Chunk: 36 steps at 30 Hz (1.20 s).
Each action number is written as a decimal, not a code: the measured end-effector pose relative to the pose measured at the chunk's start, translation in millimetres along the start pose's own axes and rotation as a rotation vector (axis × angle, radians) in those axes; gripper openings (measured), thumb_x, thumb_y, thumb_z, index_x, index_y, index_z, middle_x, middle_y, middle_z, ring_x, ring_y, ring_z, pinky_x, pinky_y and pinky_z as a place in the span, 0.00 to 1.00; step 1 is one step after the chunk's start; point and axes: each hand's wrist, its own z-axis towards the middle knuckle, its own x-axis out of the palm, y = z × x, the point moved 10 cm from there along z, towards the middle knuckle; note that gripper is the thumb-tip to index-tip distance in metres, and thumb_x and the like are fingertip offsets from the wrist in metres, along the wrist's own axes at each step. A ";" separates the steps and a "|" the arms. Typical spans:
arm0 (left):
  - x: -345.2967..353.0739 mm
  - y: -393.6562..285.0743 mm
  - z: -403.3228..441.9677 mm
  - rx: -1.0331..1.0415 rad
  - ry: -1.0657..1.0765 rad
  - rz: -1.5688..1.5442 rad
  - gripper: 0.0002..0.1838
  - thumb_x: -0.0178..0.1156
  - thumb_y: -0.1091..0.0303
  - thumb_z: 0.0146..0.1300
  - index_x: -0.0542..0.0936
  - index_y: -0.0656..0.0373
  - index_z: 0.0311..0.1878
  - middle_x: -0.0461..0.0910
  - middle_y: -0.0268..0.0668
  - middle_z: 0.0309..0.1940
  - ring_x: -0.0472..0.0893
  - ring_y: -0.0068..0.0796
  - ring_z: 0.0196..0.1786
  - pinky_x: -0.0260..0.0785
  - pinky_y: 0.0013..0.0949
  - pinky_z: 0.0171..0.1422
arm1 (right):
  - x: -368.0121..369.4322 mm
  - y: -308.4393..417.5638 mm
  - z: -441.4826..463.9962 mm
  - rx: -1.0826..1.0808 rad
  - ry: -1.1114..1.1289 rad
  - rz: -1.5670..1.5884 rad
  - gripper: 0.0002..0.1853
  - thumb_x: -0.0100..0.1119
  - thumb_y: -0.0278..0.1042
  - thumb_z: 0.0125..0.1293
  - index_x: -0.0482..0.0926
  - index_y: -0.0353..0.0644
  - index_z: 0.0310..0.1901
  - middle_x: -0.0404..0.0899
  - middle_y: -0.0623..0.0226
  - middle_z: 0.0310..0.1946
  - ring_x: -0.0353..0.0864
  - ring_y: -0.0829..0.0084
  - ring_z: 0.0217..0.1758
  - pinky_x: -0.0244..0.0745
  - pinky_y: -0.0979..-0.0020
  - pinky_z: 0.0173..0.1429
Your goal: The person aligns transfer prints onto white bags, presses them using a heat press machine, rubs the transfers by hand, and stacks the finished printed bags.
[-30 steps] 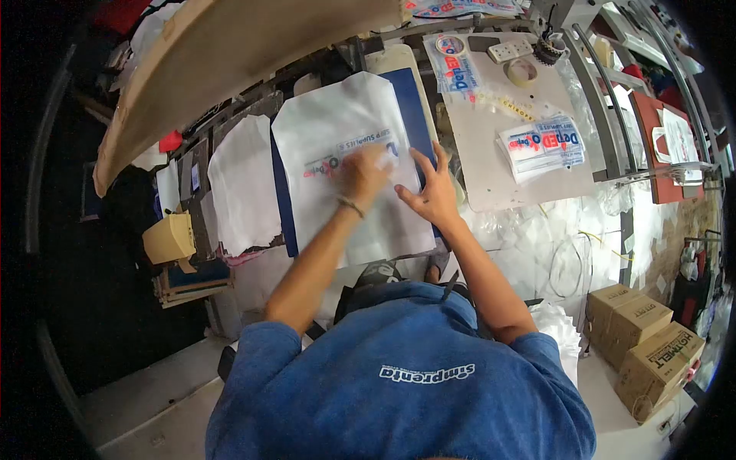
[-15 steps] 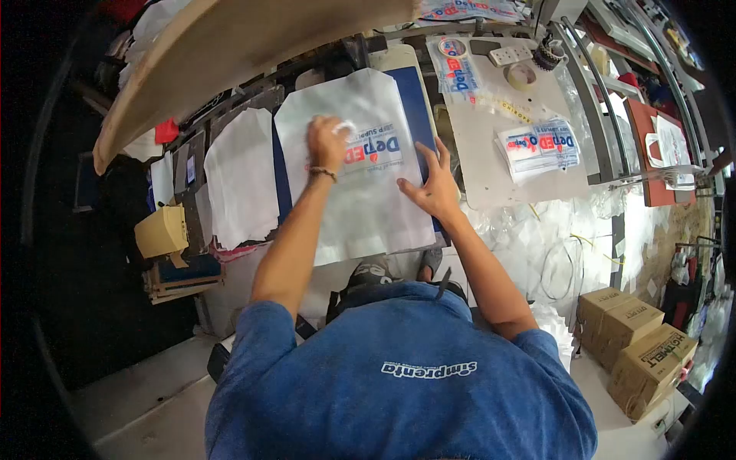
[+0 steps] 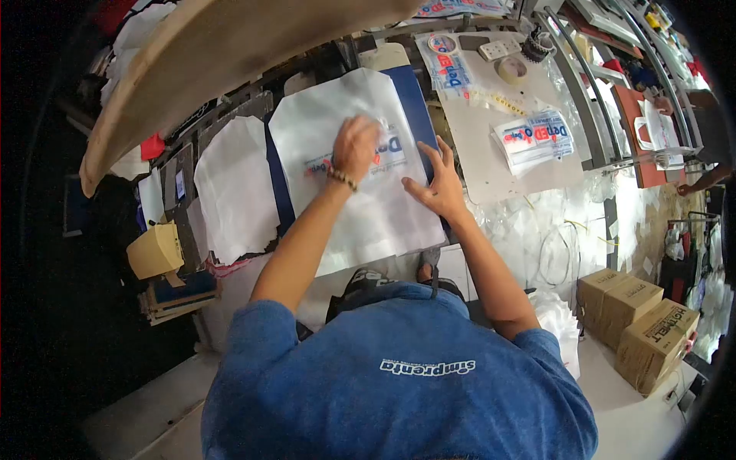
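A large white plastic bag [image 3: 345, 222] lies over a dark blue board [image 3: 418, 103], with red and blue "DepED" print [image 3: 391, 149] upside down to me. My left hand [image 3: 356, 149] is closed and pressed on the print, covering part of it. A blurred white wad [image 3: 381, 123] shows at its fingers; its material is unclear. Along the bag's right edge rests my right hand [image 3: 438, 184], thumb and fingers spread, holding nothing.
More white bags [image 3: 238, 184] lie on the left. To the right, a pale board [image 3: 483, 115] bears printed bags [image 3: 537, 142], tape [image 3: 511, 70] and a power strip [image 3: 498, 50]. A curved tan panel [image 3: 230, 50] overhangs the far left. Cartons [image 3: 655, 345] stand lower right; a person's arm [image 3: 701, 180] shows beyond.
My left hand has slid right across the bag, over the middle of the print. My right hand stays at the edge. A person's arm has appeared at the far right.
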 end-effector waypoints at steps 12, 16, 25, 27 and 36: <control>5.4 -6.2 6.7 -0.087 0.067 0.029 0.02 0.59 0.78 0.56 0.80 0.61 0.31 0.78 0.46 0.30 0.80 0.51 0.38 0.74 0.48 0.44 | -2.7 3.9 1.1 -0.011 -0.025 -0.036 0.44 0.75 0.51 0.51 0.71 0.51 0.71 0.55 0.42 0.76 0.66 0.39 0.74 0.73 0.50 0.69; 7.1 0.0 26.2 -0.059 0.026 0.051 0.03 0.58 0.76 0.58 0.77 0.60 0.29 0.78 0.46 0.28 0.79 0.51 0.36 0.72 0.47 0.41 | -3.5 1.2 1.1 -0.020 -0.046 -0.013 0.42 0.75 0.50 0.51 0.71 0.50 0.70 0.56 0.42 0.75 0.68 0.38 0.72 0.72 0.49 0.70; 9.5 10.6 -8.8 -0.133 0.017 0.090 0.03 0.59 0.73 0.61 0.78 0.56 0.31 0.77 0.45 0.29 0.80 0.48 0.37 0.73 0.46 0.42 | -2.5 0.9 1.4 0.033 0.021 0.042 0.43 0.75 0.50 0.53 0.70 0.50 0.71 0.55 0.45 0.76 0.70 0.41 0.71 0.74 0.53 0.67; 13.7 47.8 -2.7 -0.212 0.090 0.301 0.01 0.61 0.73 0.61 0.78 0.55 0.35 0.77 0.43 0.30 0.79 0.47 0.39 0.72 0.45 0.44 | -3.5 4.1 3.5 0.026 0.005 0.017 0.42 0.75 0.50 0.53 0.71 0.50 0.70 0.56 0.42 0.75 0.71 0.40 0.70 0.75 0.51 0.66; -238.2 198.9 -70.9 -0.450 -0.071 0.329 0.19 0.63 0.52 0.70 0.87 0.61 0.45 0.86 0.52 0.48 0.85 0.50 0.51 0.75 0.45 0.60 | 1.1 -0.1 4.1 -0.071 -0.021 -0.026 0.43 0.75 0.52 0.53 0.70 0.51 0.71 0.56 0.41 0.75 0.66 0.40 0.74 0.71 0.50 0.70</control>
